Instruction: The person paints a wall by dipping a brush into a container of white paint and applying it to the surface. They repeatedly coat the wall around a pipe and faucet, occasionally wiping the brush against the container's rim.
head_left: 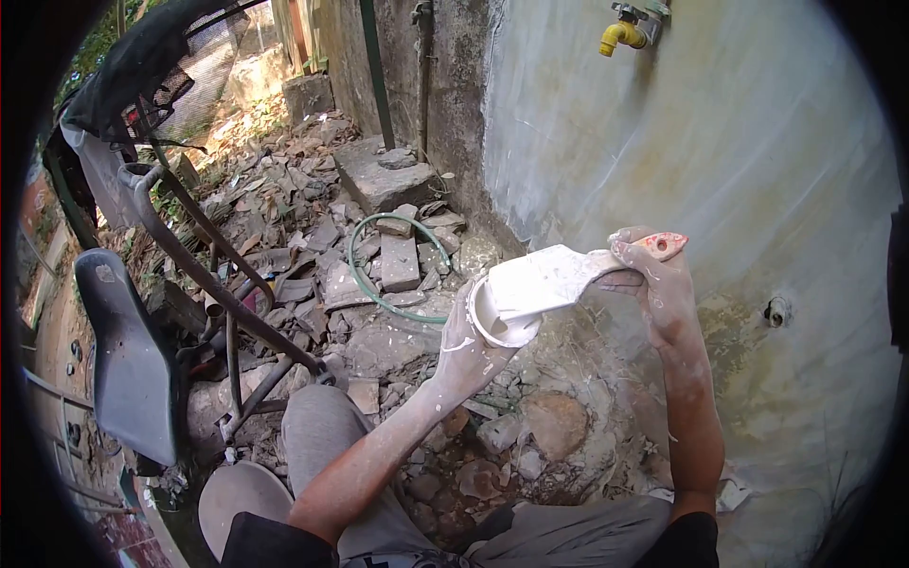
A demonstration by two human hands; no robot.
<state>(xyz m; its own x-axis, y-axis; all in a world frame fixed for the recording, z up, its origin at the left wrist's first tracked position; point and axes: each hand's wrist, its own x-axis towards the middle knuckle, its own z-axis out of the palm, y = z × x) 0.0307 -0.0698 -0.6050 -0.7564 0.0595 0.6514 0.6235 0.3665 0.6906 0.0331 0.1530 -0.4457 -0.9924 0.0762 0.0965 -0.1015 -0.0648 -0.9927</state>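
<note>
A small white cup (481,312) of white paint is tilted in my left hand (466,352), whose fingers wrap round its side. My right hand (655,284) grips the handle of a wide paintbrush (540,282). The brush lies across the cup's mouth, its head coated in white, and the reddish handle end with a hole sticks out past my right fingers. White smears cover both hands and forearms. The brush head hides part of the cup's opening.
A grey wall (757,142) with a yellow tap (622,36) and a pipe stub (777,311) rises at the right. Rubble, a concrete block (383,176) and a green hose (354,265) lie ahead. A metal frame (222,289) and a dark seat (128,355) stand at the left.
</note>
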